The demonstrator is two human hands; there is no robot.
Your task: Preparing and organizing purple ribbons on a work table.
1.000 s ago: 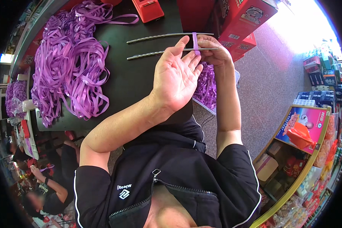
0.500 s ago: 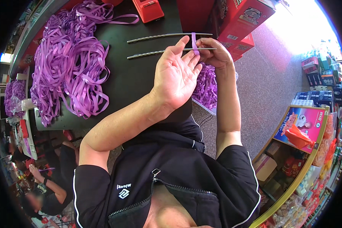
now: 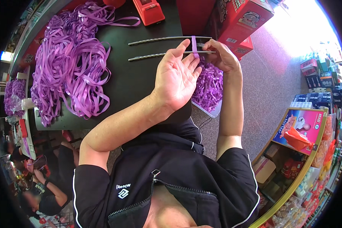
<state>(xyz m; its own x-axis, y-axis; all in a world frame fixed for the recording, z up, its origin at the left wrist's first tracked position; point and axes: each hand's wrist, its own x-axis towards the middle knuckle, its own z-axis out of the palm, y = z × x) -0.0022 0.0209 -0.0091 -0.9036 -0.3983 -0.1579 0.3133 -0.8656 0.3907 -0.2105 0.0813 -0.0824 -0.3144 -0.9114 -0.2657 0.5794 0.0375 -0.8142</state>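
Observation:
Two long twisted metal rods (image 3: 148, 57) lie side by side above the dark table, with a narrow purple ribbon band (image 3: 194, 46) wrapped across both near their right ends. My left hand (image 3: 174, 81) is open, palm up, fingers stretched toward the band and the thumb raised by the nearer rod. To the right of the band is my right hand (image 3: 223, 57), its fingers curled in a pinch. A small grey metallic piece shows at its fingertips; what it is I cannot tell. Below, a bin (image 3: 212, 113) holds many short purple ribbon pieces (image 3: 208, 85).
A big heap of purple ribbon (image 3: 70, 60) covers the left of the dark table (image 3: 140, 79). A red device (image 3: 150, 11) stands at its far edge, red cartons (image 3: 239, 22) at the far right. A gold-edged display cabinet (image 3: 288, 152) is to my right; another person (image 3: 53, 190) sits at lower left.
My right hand has drawn back slightly right and toward me from the ribbon band, uncovering the grey piece. The rods have shifted slightly toward me; my left hand stays almost in place.

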